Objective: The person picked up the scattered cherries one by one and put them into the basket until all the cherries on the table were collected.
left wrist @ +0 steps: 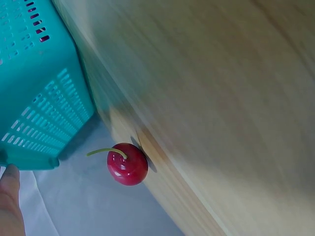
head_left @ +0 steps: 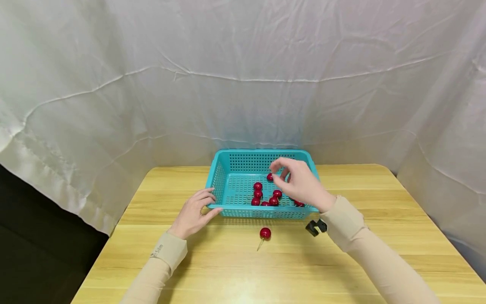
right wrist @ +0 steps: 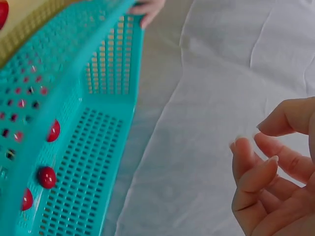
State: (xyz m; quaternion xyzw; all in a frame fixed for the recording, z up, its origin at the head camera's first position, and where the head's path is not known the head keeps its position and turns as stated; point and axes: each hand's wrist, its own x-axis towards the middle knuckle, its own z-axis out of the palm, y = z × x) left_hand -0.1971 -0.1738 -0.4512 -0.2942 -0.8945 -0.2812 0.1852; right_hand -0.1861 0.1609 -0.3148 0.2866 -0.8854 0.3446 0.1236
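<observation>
A turquoise plastic basket (head_left: 262,207) with perforated walls stands on the table. My left hand (head_left: 194,214) holds its near left corner, the fingers over the side rim and the thumb at the front. Several shiny red cherries (head_left: 258,186) lie inside, mostly along the near wall; cherries (right wrist: 47,177) also show in the right wrist view. Over the basket's right part hovers my right hand (head_left: 300,181), fingers loosely bent, with nothing visible between thumb and fingertips (right wrist: 268,167). One cherry (head_left: 265,233) with a green stem (left wrist: 106,150) lies on the table before the basket.
The light wooden table (head_left: 235,270) reaches back to a hanging pale grey cloth (head_left: 235,105), close behind the basket. A small black piece (head_left: 316,227) shows beside my right wrist. At the left lies a dark area (head_left: 41,236) beyond the table edge.
</observation>
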